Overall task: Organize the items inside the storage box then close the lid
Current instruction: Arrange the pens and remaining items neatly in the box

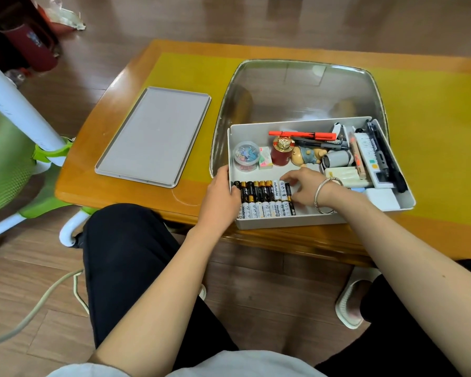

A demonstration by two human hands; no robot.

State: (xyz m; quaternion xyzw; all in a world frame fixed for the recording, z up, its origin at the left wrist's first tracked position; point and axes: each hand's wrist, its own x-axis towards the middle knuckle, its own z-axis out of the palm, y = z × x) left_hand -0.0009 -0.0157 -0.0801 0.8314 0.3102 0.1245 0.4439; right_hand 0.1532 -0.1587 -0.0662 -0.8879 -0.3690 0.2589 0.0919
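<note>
Storage box point(321, 219) at near edge of table point(125, 170), lid point(154, 136) lying flat to its left, apart. Batteries point(265, 198) in two rows at box's near-left corner. I see my left hand point(220, 198) on box's left wall, fingers curled over rim beside batteries. My right hand point(307, 187) inside box, fingers loosely spread, tips touching right end of battery rows, bangle point(324, 195) on wrist. Clip jar point(246, 156), red bottle point(282, 151), pens point(307, 136) along far side
</note>
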